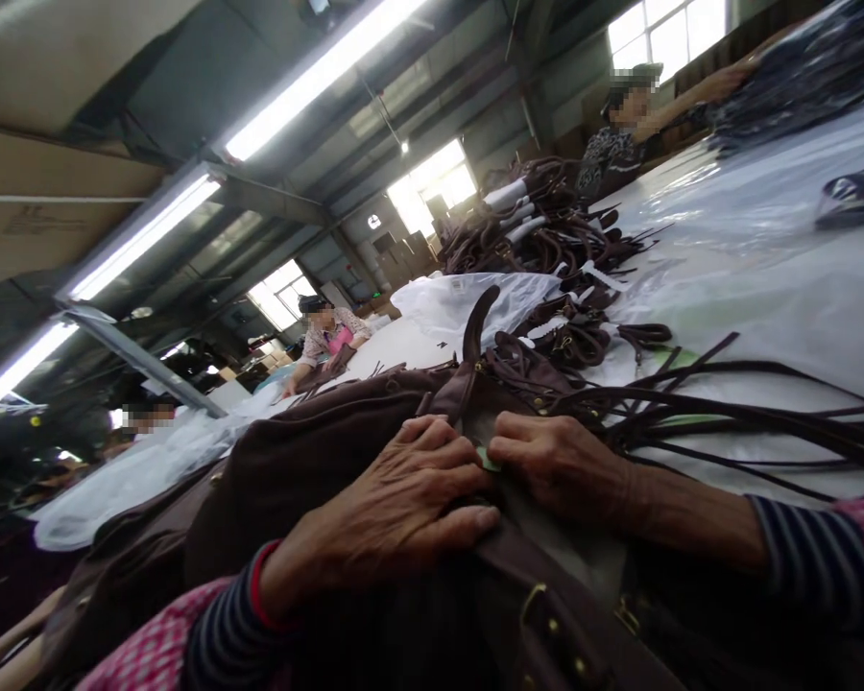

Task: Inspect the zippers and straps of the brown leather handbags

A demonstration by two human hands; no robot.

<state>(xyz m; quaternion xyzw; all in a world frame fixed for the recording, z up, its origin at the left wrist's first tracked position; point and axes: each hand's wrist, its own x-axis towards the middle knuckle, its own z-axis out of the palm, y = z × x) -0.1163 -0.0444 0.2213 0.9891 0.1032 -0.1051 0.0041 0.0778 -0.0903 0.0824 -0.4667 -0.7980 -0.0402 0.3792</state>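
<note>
A dark brown leather bag (pixel 309 461) lies in front of me on the white table (pixel 799 288). My left hand (pixel 396 499) rests on its top, fingers curled and pressing on the bag near its opening. My right hand (pixel 558 461) sits beside it, fingers bent and pinched on the bag's edge by a small green bit (pixel 487 460). A brown strap (pixel 475 336) of the bag sticks up behind my hands. Brass buckles (pixel 533 605) show on the bag's near side.
Loose brown straps (pixel 727 413) spread over the table on the right. A clear plastic bag (pixel 475 302) and a heap of brown bags and straps (pixel 540 230) lie further back. Other people (pixel 327 336) work along the table; one person (pixel 619 134) sits far right.
</note>
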